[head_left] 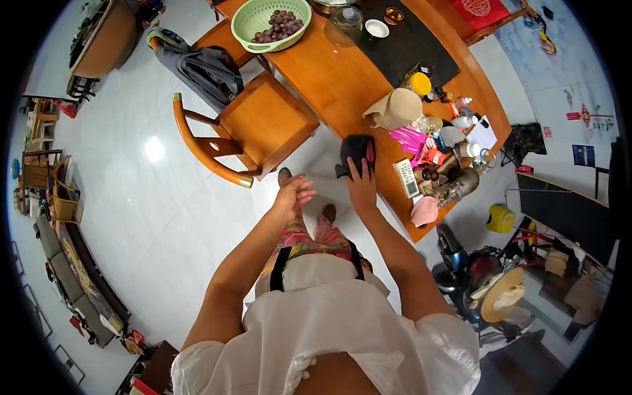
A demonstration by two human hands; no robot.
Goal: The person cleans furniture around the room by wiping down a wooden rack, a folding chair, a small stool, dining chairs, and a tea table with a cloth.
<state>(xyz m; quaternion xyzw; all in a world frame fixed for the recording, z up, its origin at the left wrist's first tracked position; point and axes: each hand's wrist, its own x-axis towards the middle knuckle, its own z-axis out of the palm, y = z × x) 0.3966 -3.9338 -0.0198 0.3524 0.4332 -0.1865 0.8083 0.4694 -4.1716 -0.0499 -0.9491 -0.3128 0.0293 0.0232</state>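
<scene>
My right hand (361, 191) is over the table's front edge, its fingers across a black cloth item (353, 146) with a dark pink patch on one side. That item looks soft and crumpled, with a short lobe sticking out at the left; my thumb is hidden. My left hand (295, 195) hangs in the air above the floor, left of the table, fingers loosely bent and apart with nothing in them. Close to my right hand on the wooden table (329, 79) lie a white calculator-like device (406, 178), a bright pink packet (408, 139) and a light pink cloth item (424, 210).
A wooden chair (266, 125) with a dark grey garment (201, 69) over it stands left of the table. Grapes (283, 26) sit in a green basket (240, 23). A straw hat (395, 108) and several bottles crowd the table's right part. A scooter (461, 263) stands at the right.
</scene>
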